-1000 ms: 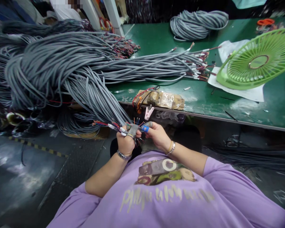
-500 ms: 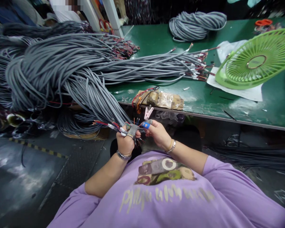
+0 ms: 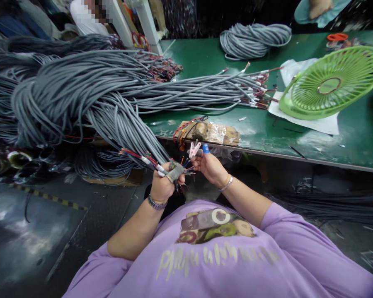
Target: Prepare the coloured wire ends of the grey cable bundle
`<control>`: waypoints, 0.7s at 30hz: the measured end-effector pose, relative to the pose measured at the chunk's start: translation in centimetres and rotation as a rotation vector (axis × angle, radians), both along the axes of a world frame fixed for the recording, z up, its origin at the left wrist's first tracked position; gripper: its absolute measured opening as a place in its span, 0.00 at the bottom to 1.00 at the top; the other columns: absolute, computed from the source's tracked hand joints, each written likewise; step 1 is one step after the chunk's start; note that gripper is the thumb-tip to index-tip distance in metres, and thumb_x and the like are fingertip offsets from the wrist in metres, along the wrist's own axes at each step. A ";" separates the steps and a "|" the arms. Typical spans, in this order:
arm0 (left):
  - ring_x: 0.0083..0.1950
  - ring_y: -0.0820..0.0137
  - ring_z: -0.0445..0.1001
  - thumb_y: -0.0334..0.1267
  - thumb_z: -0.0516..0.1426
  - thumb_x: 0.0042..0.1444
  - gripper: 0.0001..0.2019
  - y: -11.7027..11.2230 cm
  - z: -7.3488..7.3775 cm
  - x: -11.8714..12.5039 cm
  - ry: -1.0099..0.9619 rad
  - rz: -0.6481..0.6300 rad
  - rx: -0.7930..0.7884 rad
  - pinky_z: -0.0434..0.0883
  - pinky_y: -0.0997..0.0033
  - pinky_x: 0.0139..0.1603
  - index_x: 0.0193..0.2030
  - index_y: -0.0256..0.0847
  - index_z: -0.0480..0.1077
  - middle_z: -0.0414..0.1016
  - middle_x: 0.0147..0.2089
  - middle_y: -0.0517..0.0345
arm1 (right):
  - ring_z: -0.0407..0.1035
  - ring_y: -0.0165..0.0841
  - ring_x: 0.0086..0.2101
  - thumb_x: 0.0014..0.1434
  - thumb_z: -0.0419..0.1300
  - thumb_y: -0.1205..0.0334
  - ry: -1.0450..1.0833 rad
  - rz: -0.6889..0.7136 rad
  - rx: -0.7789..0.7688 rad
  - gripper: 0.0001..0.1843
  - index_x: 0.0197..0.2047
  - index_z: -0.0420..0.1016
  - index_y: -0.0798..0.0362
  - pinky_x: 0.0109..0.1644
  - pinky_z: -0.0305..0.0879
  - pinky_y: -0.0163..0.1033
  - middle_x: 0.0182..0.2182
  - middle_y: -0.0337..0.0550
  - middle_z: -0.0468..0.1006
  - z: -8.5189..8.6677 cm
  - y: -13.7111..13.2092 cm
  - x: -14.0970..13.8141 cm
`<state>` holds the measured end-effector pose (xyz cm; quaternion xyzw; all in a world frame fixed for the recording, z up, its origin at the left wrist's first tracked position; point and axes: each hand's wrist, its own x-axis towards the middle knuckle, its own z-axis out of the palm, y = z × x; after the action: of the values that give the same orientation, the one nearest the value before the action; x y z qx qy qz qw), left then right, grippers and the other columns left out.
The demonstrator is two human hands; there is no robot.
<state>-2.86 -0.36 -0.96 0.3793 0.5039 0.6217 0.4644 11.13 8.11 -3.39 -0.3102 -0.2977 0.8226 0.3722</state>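
My left hand (image 3: 163, 185) is closed around the ends of several grey cables (image 3: 133, 136) that hang down from a big pile on the bench. Thin coloured wires (image 3: 178, 163) stick out of the cable ends above its taped fingers. My right hand (image 3: 209, 165) is close beside it on the right, fingers curled at the wire tips, one finger with blue tape raised. What it pinches is too small to name. A pink clothes peg (image 3: 194, 149) hangs just above the two hands.
A green workbench (image 3: 261, 128) holds a bundle of cut grey cables (image 3: 205, 89), a grey coil (image 3: 253, 39), a taped wooden block (image 3: 209, 131) at the edge and a green fan (image 3: 332, 82) on paper. Cable heaps (image 3: 59, 87) fill the left. Another person (image 3: 87, 16) sits at the far left.
Both hands have risen slightly toward the bench edge. My right hand has moved up and a little right, its blue-taped finger now lifted near the peg.
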 end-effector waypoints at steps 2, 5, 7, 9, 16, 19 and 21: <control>0.17 0.76 0.67 0.44 0.66 0.47 0.14 0.4 0.3 -0.1 0.022 -0.076 -0.033 0.65 0.77 0.17 0.21 0.37 0.72 0.71 0.17 0.58 | 0.63 0.26 0.25 0.48 0.63 0.32 0.027 0.038 0.016 0.30 0.34 0.75 0.55 0.29 0.62 0.33 0.28 0.40 0.74 0.3 0.7 -0.4; 0.16 0.76 0.67 0.44 0.66 0.47 0.14 0.8 0.5 0.1 0.036 -0.117 -0.065 0.65 0.77 0.17 0.21 0.37 0.72 0.72 0.17 0.58 | 0.62 0.27 0.26 0.49 0.63 0.32 0.062 0.036 0.020 0.30 0.33 0.75 0.54 0.29 0.62 0.34 0.28 0.40 0.74 0.7 1.1 -0.9; 0.16 0.76 0.67 0.45 0.66 0.47 0.14 1.1 0.5 0.2 0.045 -0.121 -0.071 0.65 0.77 0.17 0.21 0.37 0.72 0.72 0.17 0.58 | 0.62 0.27 0.25 0.50 0.63 0.33 0.089 0.023 -0.016 0.29 0.32 0.74 0.54 0.29 0.62 0.34 0.27 0.39 0.73 0.9 1.0 -1.1; 0.16 0.76 0.67 0.45 0.66 0.47 0.14 1.2 0.3 0.4 0.059 -0.126 -0.073 0.65 0.77 0.17 0.21 0.38 0.72 0.72 0.17 0.58 | 0.61 0.27 0.25 0.49 0.63 0.33 0.117 0.009 -0.064 0.28 0.32 0.74 0.53 0.29 0.61 0.33 0.26 0.38 0.72 1.2 0.8 -1.2; 0.16 0.76 0.67 0.44 0.66 0.47 0.13 1.4 0.1 0.5 0.095 -0.121 -0.084 0.67 0.77 0.17 0.22 0.38 0.73 0.72 0.18 0.58 | 0.60 0.26 0.23 0.47 0.67 0.36 0.167 -0.040 -0.116 0.26 0.30 0.73 0.53 0.27 0.58 0.34 0.23 0.36 0.70 2.0 0.7 -1.7; 0.16 0.76 0.68 0.43 0.65 0.48 0.13 1.3 0.1 0.6 0.119 -0.113 -0.081 0.67 0.78 0.17 0.21 0.37 0.73 0.72 0.18 0.59 | 0.60 0.26 0.24 0.49 0.66 0.37 0.174 -0.040 -0.137 0.26 0.32 0.74 0.54 0.28 0.58 0.34 0.23 0.36 0.71 2.0 0.6 -1.7; 0.16 0.76 0.68 0.43 0.65 0.49 0.13 1.2 0.1 0.6 0.129 -0.109 -0.083 0.67 0.78 0.17 0.21 0.37 0.73 0.72 0.18 0.59 | 0.61 0.26 0.24 0.50 0.66 0.38 0.189 -0.040 -0.162 0.25 0.34 0.75 0.54 0.29 0.58 0.33 0.24 0.36 0.72 1.9 0.5 -1.7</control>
<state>-2.30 0.82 -0.86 0.4258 0.5366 0.5486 0.4794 9.46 8.65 -1.46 -0.2661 -0.1875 0.8619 0.3888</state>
